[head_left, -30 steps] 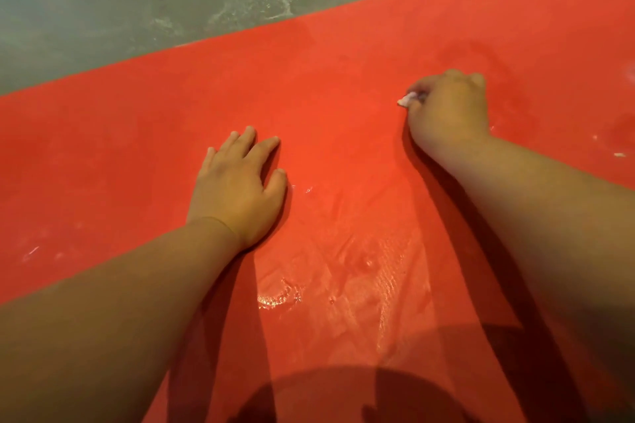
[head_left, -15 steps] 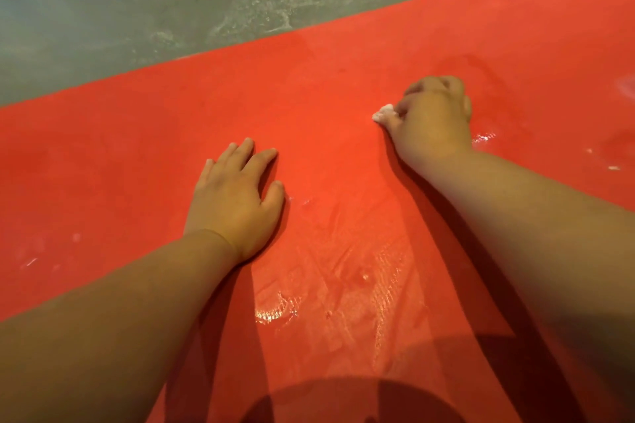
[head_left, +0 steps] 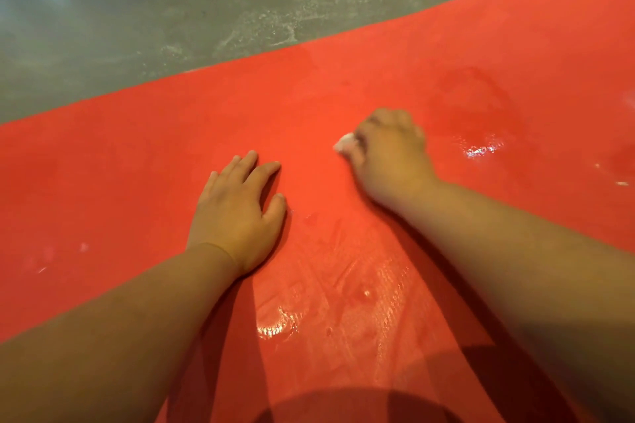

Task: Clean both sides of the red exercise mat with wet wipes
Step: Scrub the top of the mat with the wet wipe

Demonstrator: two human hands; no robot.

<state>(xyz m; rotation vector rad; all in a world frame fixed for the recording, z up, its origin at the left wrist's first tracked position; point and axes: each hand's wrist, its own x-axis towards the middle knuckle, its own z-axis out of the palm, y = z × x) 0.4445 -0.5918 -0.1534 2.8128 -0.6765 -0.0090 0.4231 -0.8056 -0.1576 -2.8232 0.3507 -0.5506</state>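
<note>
Red exercise mat [head_left: 137,182] fills most of the view, lying flat on the floor and running diagonally from lower left to upper right. Grey concrete floor [head_left: 171,10] shows beyond the mat's far edge, with pale scuffed patches near that edge. Both bare forearms reach in from the bottom corners. A dark rounded shadow [head_left: 343,405] falls on the mat at the bottom centre, between the arms.

Left hand [head_left: 237,216] is palm down on the mat, fingers straight and close together, thumb out to the side. Its grip is wide and flat and holds nothing.

Right hand [head_left: 391,154] is further out on the mat, knuckles up, fingers curled. Its grip is closed on a balled white wet wipe [head_left: 345,142]. Only a small bit of the wipe pokes out on the thumb side, low against the mat.

A wet shiny streak [head_left: 275,330] is on the mat below the left wrist. A smaller wet glint [head_left: 481,149] sits just to the right of the right hand. A few tiny white specks [head_left: 622,183] lie near the right edge.
</note>
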